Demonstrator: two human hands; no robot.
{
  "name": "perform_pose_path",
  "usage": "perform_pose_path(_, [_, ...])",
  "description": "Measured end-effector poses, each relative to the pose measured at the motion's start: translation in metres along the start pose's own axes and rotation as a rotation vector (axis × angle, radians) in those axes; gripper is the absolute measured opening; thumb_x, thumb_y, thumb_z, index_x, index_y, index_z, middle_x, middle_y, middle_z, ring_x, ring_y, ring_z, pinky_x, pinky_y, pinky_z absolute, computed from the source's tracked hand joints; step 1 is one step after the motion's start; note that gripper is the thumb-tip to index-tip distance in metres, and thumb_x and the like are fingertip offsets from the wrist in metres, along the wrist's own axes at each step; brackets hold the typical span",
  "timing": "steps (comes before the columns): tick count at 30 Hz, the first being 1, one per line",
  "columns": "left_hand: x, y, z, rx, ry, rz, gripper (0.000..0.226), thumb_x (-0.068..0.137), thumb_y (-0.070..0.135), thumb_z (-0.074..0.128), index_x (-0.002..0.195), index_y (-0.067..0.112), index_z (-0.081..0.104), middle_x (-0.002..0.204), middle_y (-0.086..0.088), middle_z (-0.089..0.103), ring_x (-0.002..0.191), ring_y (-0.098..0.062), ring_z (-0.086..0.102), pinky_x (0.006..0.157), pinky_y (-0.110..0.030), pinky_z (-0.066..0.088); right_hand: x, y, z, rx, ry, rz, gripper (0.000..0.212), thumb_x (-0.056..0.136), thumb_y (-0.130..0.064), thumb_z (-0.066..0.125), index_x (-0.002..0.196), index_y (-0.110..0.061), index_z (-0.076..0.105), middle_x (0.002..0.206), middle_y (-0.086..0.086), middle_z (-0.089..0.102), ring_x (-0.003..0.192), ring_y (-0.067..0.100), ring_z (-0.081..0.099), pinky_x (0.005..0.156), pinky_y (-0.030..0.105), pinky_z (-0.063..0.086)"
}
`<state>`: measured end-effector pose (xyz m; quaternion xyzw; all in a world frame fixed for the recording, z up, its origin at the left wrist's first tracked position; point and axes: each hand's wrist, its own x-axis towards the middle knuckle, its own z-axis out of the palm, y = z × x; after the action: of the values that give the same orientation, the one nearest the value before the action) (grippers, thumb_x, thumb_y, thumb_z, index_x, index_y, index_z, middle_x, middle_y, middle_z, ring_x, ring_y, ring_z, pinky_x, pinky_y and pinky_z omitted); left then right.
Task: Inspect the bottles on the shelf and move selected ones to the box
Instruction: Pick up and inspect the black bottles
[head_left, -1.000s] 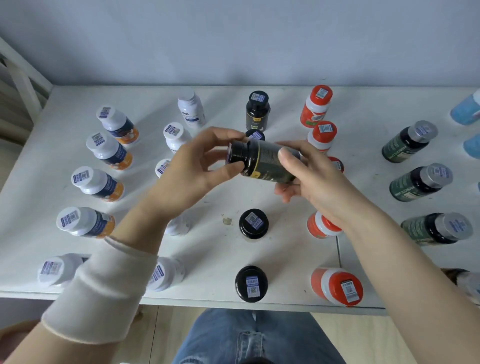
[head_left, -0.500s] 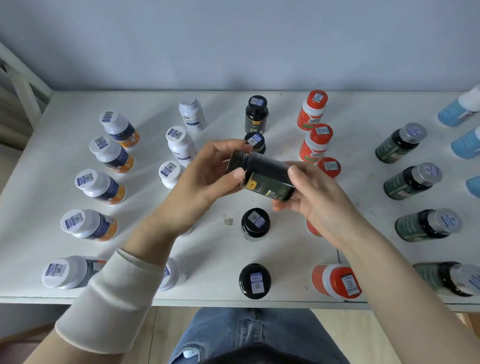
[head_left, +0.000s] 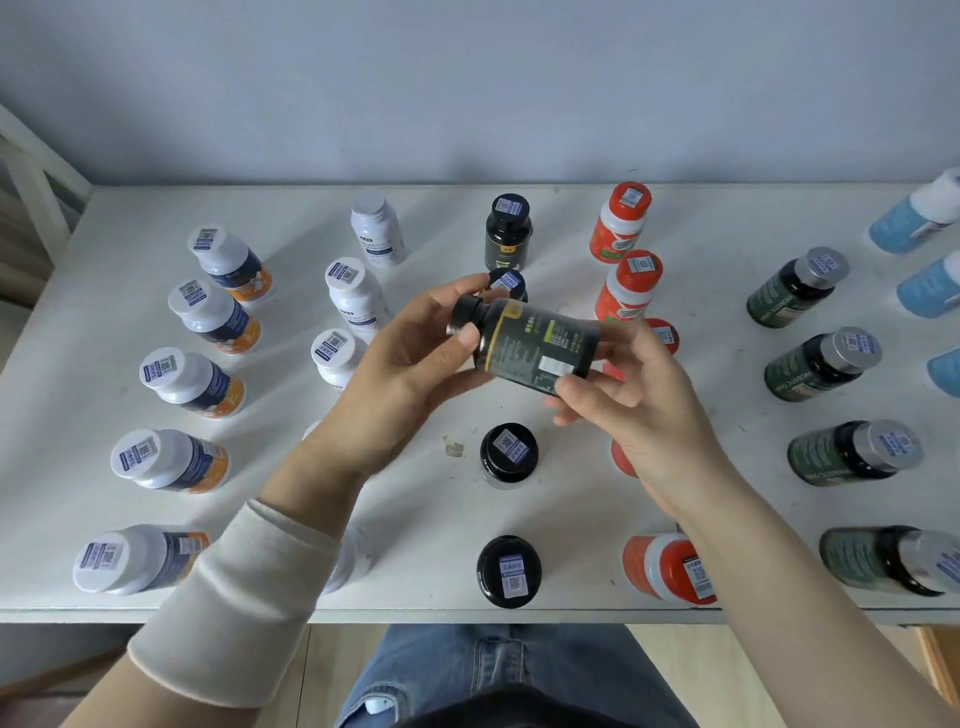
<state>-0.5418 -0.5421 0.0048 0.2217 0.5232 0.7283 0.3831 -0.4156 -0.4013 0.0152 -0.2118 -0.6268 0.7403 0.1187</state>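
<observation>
Black plastic bottle (head_left: 535, 345) with a yellow band sits sideways at frame centre; your left grip (head_left: 410, 374) clamps its cap end, your right grip (head_left: 639, 410) its base.

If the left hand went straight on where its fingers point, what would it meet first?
Beyond the held black bottle, likely the black-capped bottle just past the left hand, though it may pass above it.
</observation>
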Motion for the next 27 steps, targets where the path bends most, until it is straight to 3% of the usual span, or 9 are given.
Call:
perform_pose_path(3, [0.005,-0.005,0.001,-0.122,0.049,-0.210,0.031,0.089,0.040,0.047,0.118,0.028,0.053,0.108,0.006,0.068,0.098,-0.012,0.066,0.075,-0.028,0.056,0.003,-0.004,0.007,-0.443,0.157,-0.149,0.048,0.050,-0.042,0.081,0.079,-0.022,0.048,0.076,-0.005,0.065,0.052,0.006,0.057,0.051,0.022,0.049])
perform_pose_path(6, [0.013,-0.004,-0.001,-0.105,0.054,-0.247,0.042,0.079,0.041,0.045,0.120,0.033,0.050,0.107,0.005,0.067,0.090,-0.011,0.067,0.072,-0.027,0.056,0.006,-0.001,0.007,-0.764,0.176,-0.281,0.062,0.049,-0.051,0.080,0.088,-0.011,0.052,0.076,0.001,0.066,0.055,0.007,0.058,0.054,0.016,0.046])
perform_pose_path(8, [0.020,0.000,-0.002,0.017,0.030,-0.211,0.041,0.079,0.034,0.050,0.120,0.032,0.052,0.103,0.005,0.067,0.088,-0.009,0.066,0.074,-0.028,0.056,0.007,0.004,0.006,-0.829,0.155,-0.266,0.061,0.054,-0.035,0.085,0.095,-0.005,0.052,0.085,0.001,0.062,0.058,0.001,0.056,0.061,0.008,0.045])
perform_pose_path(11, [0.030,0.007,-0.003,0.267,-0.001,-0.123,0.036,0.081,0.022,0.059,0.117,0.028,0.054,0.103,0.000,0.062,0.088,-0.007,0.064,0.077,-0.028,0.056,0.009,0.009,0.002,-0.875,0.085,-0.177,0.056,0.063,-0.022,0.083,0.103,-0.002,0.049,0.106,0.009,0.063,0.075,0.005,0.057,0.067,0.004,0.045])
perform_pose_path(14, [0.039,0.009,-0.006,0.566,-0.043,0.013,0.038,0.078,0.021,0.072,0.111,0.031,0.055,0.109,0.005,0.060,0.094,-0.008,0.062,0.083,-0.022,0.052,0.016,0.006,-0.010,-0.950,0.035,-0.132,0.057,0.071,-0.024,0.078,0.118,-0.008,0.050,0.121,0.008,0.058,0.095,0.011,0.059,0.074,0.012,0.046])
perform_pose_path(17, [0.045,0.004,-0.006,0.860,-0.072,0.110,0.042,0.077,0.011,0.074,0.111,0.028,0.056,0.115,-0.001,0.058,0.105,-0.015,0.056,0.085,-0.022,0.053,0.025,-0.003,-0.019,-1.158,0.028,-0.137,0.057,0.078,-0.031,0.070,0.127,-0.014,0.045,0.130,0.005,0.051,0.115,0.017,0.052,0.087,0.023,0.042])
perform_pose_path(20, [0.048,-0.011,-0.007,1.042,-0.126,0.152,0.044,0.073,0.006,0.076,0.113,0.017,0.060,0.109,0.000,0.052,0.103,-0.016,0.052,0.081,-0.020,0.052,0.035,-0.010,-0.019,-1.317,-0.004,-0.116,0.053,0.082,-0.032,0.066,0.127,-0.014,0.045,0.129,0.007,0.048,0.116,0.023,0.050,0.090,0.030,0.043])
perform_pose_path(24, [0.047,-0.031,-0.011,1.177,-0.178,0.063,0.046,0.073,0.009,0.076,0.115,0.013,0.060,0.114,-0.005,0.049,0.104,-0.023,0.053,0.090,-0.036,0.049,0.045,-0.012,-0.016,-1.377,-0.020,-0.120,0.052,0.084,-0.033,0.064,0.128,-0.013,0.045,0.127,0.010,0.048,0.116,0.025,0.048,0.090,0.032,0.042])
perform_pose_path(27, [0.047,-0.037,-0.012,1.194,-0.157,0.069,0.047,0.074,0.010,0.076,0.117,0.012,0.058,0.117,-0.009,0.049,0.104,-0.025,0.053,0.090,-0.032,0.048,0.050,-0.011,-0.015,-1.415,-0.027,-0.083,0.055,0.084,-0.036,0.062,0.131,-0.014,0.043,0.130,0.009,0.048,0.118,0.024,0.048,0.091,0.031,0.045])
